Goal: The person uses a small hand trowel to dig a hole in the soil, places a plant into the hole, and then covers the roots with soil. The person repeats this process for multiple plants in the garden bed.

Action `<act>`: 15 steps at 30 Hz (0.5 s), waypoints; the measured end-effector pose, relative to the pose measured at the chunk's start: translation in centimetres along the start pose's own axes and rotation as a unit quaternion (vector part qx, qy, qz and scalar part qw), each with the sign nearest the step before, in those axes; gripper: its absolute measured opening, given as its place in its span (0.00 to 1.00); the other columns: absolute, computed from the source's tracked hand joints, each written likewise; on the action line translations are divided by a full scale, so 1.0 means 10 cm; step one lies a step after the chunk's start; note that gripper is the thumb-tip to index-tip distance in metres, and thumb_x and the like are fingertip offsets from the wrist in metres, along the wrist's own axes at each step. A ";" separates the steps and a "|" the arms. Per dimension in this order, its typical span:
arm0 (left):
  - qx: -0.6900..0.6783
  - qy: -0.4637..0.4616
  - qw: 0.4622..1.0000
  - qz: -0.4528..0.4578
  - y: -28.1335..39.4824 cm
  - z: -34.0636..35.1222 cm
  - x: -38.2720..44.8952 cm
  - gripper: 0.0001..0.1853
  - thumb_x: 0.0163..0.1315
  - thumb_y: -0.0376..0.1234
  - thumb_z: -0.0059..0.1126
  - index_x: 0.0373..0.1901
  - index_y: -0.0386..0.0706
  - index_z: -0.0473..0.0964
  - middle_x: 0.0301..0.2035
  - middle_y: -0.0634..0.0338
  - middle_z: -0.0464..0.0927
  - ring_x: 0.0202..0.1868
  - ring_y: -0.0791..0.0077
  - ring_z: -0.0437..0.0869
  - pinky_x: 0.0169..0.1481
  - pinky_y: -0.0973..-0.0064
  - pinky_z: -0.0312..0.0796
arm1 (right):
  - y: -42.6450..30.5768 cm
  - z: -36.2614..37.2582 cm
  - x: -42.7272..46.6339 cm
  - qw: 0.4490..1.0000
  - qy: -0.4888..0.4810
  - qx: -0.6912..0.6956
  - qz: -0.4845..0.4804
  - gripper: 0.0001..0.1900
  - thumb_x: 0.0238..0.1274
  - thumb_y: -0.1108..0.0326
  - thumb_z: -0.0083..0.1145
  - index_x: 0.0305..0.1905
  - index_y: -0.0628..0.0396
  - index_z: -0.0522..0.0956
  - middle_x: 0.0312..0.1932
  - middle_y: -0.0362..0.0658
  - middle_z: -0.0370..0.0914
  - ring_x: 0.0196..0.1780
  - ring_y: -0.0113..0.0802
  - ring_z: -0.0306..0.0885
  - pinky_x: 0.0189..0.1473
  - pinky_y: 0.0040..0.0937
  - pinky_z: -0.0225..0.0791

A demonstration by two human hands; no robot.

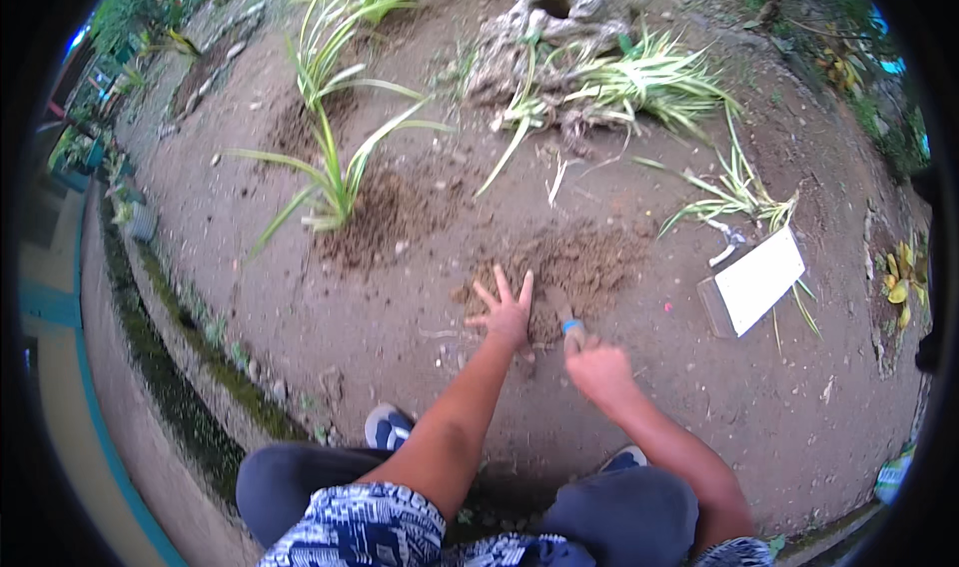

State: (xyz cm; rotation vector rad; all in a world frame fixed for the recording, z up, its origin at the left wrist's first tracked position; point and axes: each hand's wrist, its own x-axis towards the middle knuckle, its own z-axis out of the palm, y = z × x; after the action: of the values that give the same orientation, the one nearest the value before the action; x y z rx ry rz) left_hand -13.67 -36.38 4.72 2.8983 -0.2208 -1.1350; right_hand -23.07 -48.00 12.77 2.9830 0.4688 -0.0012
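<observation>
My left hand (506,314) lies with its fingers spread on the near left part of a patch of loose brown soil (592,263). Beside it, my right hand (603,368) is closed around the handle of a small digging tool with a blue band (572,326). Its narrow blade (559,305) meets the loosened soil; the tip is hard to make out, so I cannot tell the exact kind of tool. To the left of the patch, a variegated spider-like plant (337,188) stands upright in a mound of turned soil (389,218).
More striped-leaf plants (318,65) stand farther back. Loose plants (652,80) lie against a gnarled driftwood stump (562,20). At right, a white-topped block (760,281) sits near another loose plant (738,188). A mossy concrete curb (187,327) runs along the left.
</observation>
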 end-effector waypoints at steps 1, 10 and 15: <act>-0.001 -0.008 1.000 -0.011 0.00 0.01 -0.02 0.81 0.23 0.45 0.85 0.72 0.72 0.23 0.71 0.46 0.16 0.70 0.26 0.31 0.52 0.17 0.56 | -0.03 0.20 -0.12 0.998 -0.037 -0.004 0.057 0.09 0.50 0.69 0.55 0.37 0.56 0.81 0.21 0.46 0.78 0.24 0.40 0.81 0.23 0.39 0.73; 0.004 -0.003 1.000 0.006 0.00 0.00 -0.01 0.82 0.22 0.45 0.85 0.72 0.70 0.23 0.70 0.46 0.15 0.70 0.27 0.30 0.54 0.19 0.58 | -0.09 0.47 -0.27 0.989 0.065 -0.010 0.136 0.05 0.55 0.66 0.53 0.30 0.53 0.78 0.21 0.43 0.77 0.23 0.38 0.80 0.22 0.37 0.72; 0.010 0.000 1.000 -0.006 0.02 0.02 -0.01 0.82 0.23 0.45 0.85 0.72 0.69 0.24 0.70 0.45 0.16 0.71 0.29 0.30 0.55 0.22 0.60 | -0.17 0.57 -0.35 0.985 0.025 0.012 0.168 0.06 0.57 0.66 0.51 0.36 0.52 0.78 0.21 0.43 0.77 0.23 0.39 0.80 0.21 0.37 0.72</act>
State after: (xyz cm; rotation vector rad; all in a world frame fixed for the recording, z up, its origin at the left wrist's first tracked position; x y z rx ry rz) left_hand -13.91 -36.57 4.62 2.9211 -0.2166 -1.1414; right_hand -26.78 -48.14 7.02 3.0506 -0.0350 0.1008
